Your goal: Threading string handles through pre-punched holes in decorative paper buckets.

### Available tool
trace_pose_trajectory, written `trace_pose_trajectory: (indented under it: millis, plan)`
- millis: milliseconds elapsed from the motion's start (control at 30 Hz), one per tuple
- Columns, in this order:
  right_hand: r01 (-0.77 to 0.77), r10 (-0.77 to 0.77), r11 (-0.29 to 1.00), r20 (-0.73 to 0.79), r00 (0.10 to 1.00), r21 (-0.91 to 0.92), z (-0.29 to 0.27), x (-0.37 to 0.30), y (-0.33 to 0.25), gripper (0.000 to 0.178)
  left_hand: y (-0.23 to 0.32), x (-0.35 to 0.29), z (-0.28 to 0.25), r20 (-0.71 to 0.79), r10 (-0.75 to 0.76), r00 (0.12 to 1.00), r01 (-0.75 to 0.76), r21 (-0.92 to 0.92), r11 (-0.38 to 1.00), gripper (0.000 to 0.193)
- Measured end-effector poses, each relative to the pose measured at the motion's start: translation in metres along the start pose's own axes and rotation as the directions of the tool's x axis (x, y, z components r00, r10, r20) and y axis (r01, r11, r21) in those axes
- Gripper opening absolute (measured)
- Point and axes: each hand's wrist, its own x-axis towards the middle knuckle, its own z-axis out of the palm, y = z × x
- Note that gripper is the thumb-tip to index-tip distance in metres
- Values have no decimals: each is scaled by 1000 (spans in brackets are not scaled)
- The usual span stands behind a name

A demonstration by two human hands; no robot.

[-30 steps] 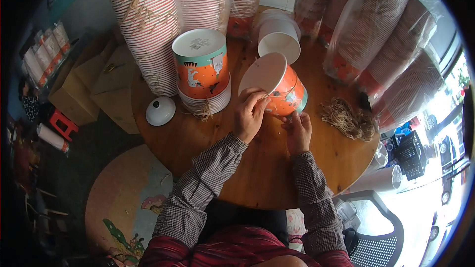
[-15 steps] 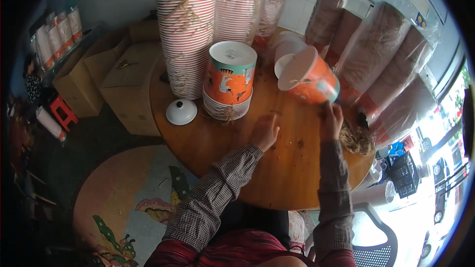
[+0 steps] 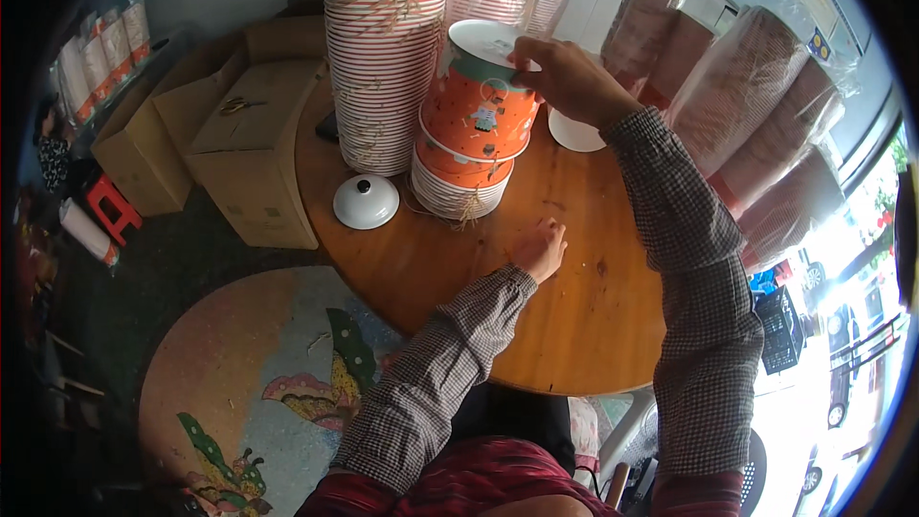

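Being gripped by right hand (image 3: pixel 570 78): one orange bucket (image 3: pixel 479 110). Being held loosely curled: left hand (image 3: pixel 540 251). Being borne by desk (image 3: pixel 565 349): one lid (image 3: pixel 368 205).

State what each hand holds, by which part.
Right hand: orange-and-teal round paper bucket, by the right side of its top edge. Left hand: nothing visibly held.

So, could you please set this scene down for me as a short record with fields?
Right hand: at the raised base edge of an orange bucket
Orange bucket: upside down, on or just over a short stack
Left hand: low at the wooden table, nothing seen in it
Left of short stack: white lid with black knob; tall striped stack behind
Right side: plastic-wrapped stacks
Off table: scissors on a cardboard box
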Motion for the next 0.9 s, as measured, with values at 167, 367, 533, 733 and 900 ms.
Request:
trace_pose_trajectory:
  millis: [167,367,533,733,900]
  plan:
    - [-92,87,994,82,993,63,29,-8,16,19,17,-2,0,231,147,962,-247,497,832,23]
    - [-2,-2,997,53,999,72,46,-2,3,20,23,1,-28,281,114,953,-240,468,850,25]
    - [2,-4,999,45,999,36,47,-4,10,16,30,1,-31,186,106,977,-153,263,952,24]
    - [-32,28,997,65,998,68,55,-5,5,23,19,1,-28,288,151,946,-252,359,899,23]
    - [118,-121,992,-75,990,-40,61,-23,7,31,31,4,-37,277,59,959,-117,200,973,25]
